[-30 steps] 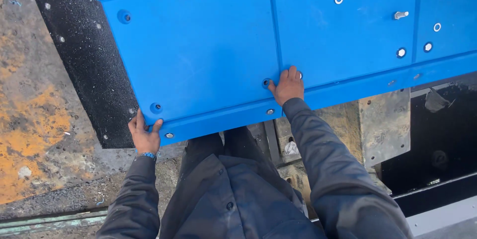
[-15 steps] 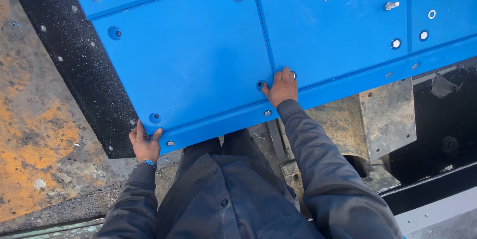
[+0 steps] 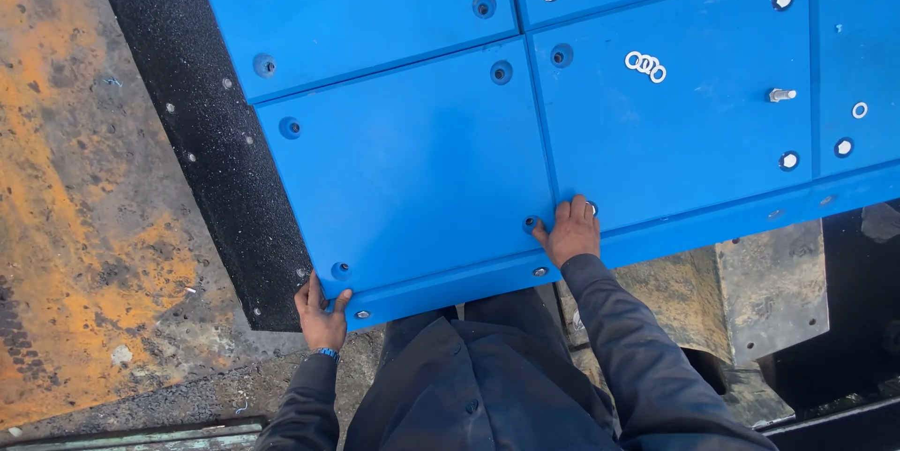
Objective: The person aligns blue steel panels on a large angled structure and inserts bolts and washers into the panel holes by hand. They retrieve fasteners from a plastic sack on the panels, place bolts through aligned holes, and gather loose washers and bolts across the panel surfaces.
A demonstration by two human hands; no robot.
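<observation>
— Two hands on the blue panel (image 3: pixel 412 179), that's what I see from here. Left hand (image 3: pixel 321 312) grips the panel's near-left corner, thumb on top beside a recessed bolt hole (image 3: pixel 341 270), fingers curled round the edge.

— And the right?

— Right hand (image 3: pixel 572 231) lies flat and open on the panel's near edge, at the seam with the next panel (image 3: pixel 675 123), holding nothing. Fingertips sit just beside a bolt hole there.

— Where does the panel lie?

— Flat, below me, its left edge over a black gritty strip (image 3: pixel 202 132). Beyond that strip, rusty orange floor (image 3: pixel 75 226). On the next panel I see three white washers (image 3: pixel 645 65) touching in a cluster, and a bolt (image 3: pixel 781 95) lying to their right.
</observation>
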